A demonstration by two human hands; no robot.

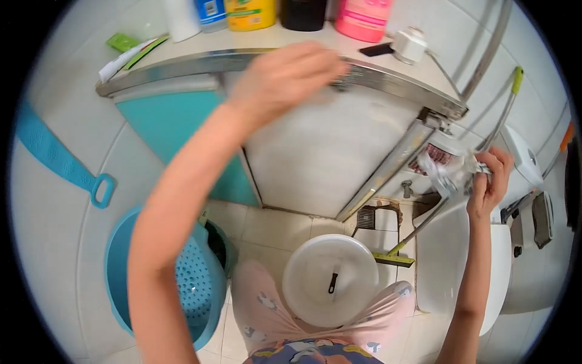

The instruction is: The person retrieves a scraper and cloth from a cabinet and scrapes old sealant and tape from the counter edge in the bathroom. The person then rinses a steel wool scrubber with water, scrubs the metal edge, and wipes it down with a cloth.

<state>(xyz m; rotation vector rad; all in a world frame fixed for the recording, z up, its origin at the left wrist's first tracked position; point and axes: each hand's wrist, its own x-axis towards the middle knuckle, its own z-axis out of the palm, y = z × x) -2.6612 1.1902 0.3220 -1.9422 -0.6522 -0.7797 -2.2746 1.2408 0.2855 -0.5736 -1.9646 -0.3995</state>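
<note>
My left hand (291, 76) is at the metal edge strip (200, 65) of the counter, blurred by motion, with its fingers curled together. A small dark grey patch (347, 80) shows by its fingertips, too smeared to name. At the right, my right hand (494, 179) is closed on a crumpled, shiny clear plastic wrapper (445, 176), held up in front of the toilet area. Between my knees stands a white basin (297, 255). Inside it lies a small tool with a black handle (333, 283) and a pale blade.
On the counter (212, 51) stand several bottles, including a yellow bottle (251, 13) and a pink bottle (364, 18). A blue tub (118, 267) sits at the left. A green floor squeegee (394, 259) leans beside the white toilet (448, 261). A grey hose (488, 51) hangs at the right.
</note>
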